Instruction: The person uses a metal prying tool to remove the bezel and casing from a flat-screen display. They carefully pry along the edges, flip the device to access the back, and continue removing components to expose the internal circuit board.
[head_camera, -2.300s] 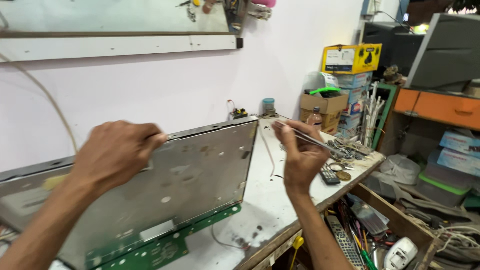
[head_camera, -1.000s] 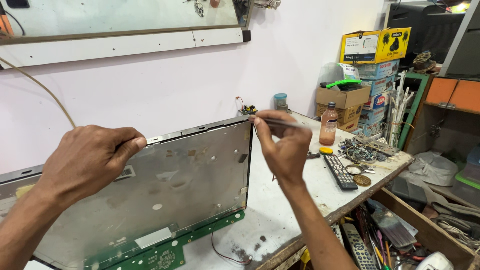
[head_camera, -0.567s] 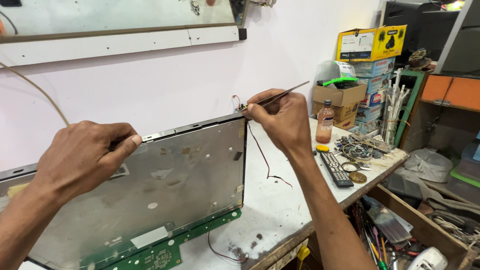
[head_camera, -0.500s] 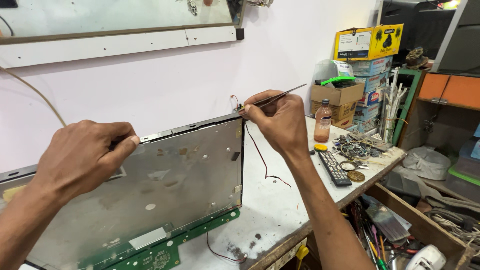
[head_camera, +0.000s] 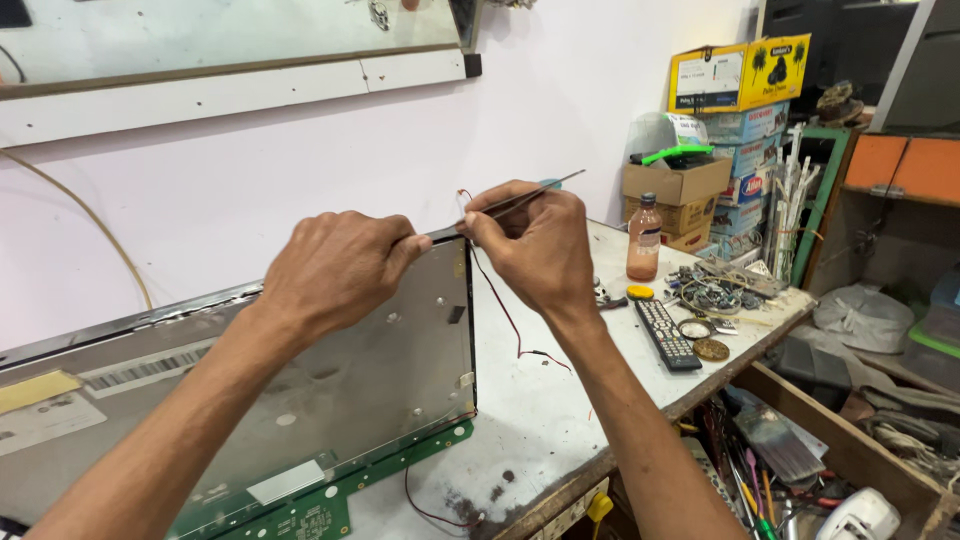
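Note:
A flat display panel (head_camera: 330, 380) with a grey metal back stands tilted on the workbench, a green circuit board (head_camera: 330, 505) along its lower edge. My left hand (head_camera: 335, 265) grips the panel's top edge close to its upper right corner. My right hand (head_camera: 535, 245) holds metal tweezers (head_camera: 530, 195) at that same corner, tips pointing to the edge. A thin red and black wire (head_camera: 505, 315) hangs from the corner down to the bench top.
The white workbench (head_camera: 530, 410) carries a black remote control (head_camera: 665, 332), a small bottle of orange liquid (head_camera: 644, 240) and a heap of metal parts (head_camera: 715, 290). Cardboard boxes (head_camera: 690, 195) stack at the back right. An open drawer of tools (head_camera: 790, 460) lies below the bench edge.
My left hand has slid right along the panel's top edge to the upper right corner. My right hand has stayed at that corner with the tweezers.

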